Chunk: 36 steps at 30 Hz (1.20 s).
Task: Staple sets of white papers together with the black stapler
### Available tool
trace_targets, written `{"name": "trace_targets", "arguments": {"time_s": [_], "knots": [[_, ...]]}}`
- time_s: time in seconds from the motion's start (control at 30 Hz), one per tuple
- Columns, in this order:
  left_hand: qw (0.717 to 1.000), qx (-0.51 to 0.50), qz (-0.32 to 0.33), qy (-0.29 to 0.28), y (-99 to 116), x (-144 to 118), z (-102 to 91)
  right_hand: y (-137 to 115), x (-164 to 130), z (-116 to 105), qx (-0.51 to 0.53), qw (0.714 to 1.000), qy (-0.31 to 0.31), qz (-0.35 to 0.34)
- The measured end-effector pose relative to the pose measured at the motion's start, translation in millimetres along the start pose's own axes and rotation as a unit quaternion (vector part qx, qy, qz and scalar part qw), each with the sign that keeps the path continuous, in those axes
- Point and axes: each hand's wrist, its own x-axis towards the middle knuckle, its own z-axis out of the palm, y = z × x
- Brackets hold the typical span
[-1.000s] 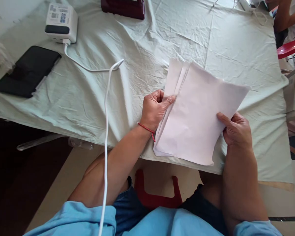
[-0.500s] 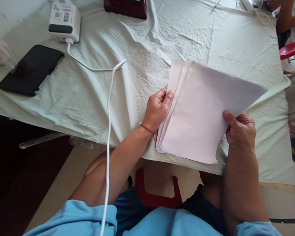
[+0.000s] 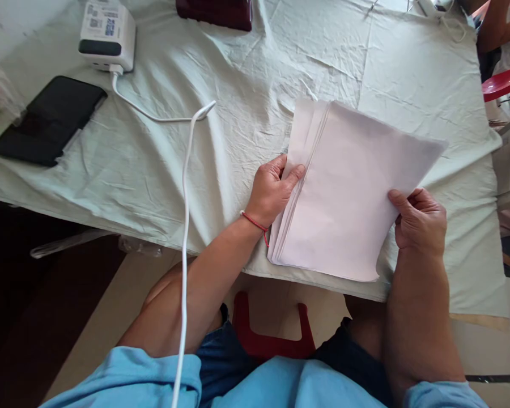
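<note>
White sheets (image 3: 344, 192) span between both gripping hands (image 3: 270, 190).

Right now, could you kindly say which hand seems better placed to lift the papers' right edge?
Probably the right hand: its thumb rests at the right edge of the papers, while the left hand grips the opposite edge.
</note>
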Motion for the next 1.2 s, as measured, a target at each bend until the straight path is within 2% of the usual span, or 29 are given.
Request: {"name": "trace_targets", "arguments": {"time_s": [0.27, 0.53, 0.8, 1.03, 1.2], "knots": [[1.0, -0.011, -0.004, -0.003, 1, 0, 1.9, 0, 2, -1, -0.008, 1.0, 0.005, -0.014], [0.998, -0.053, 0.0, 0.035, -3, 3, 1.1, 1, 9, -8, 0.004, 0.999, 0.035, -0.031], [0.999, -0.01, 0.025, 0.036, -7, 3, 0.3, 2, 8, -9, -0.026, 0.999, 0.017, -0.024], [0.998, -0.059, -0.034, -0.005, 8, -4, 2.0, 2, 5, -6, -0.014, 1.0, -0.002, -0.02], [0.996, -0.064, -0.065, -0.009, 12, -5, 3.2, 1, 2, -3, -0.002, 1.0, -0.022, -0.013]]}}
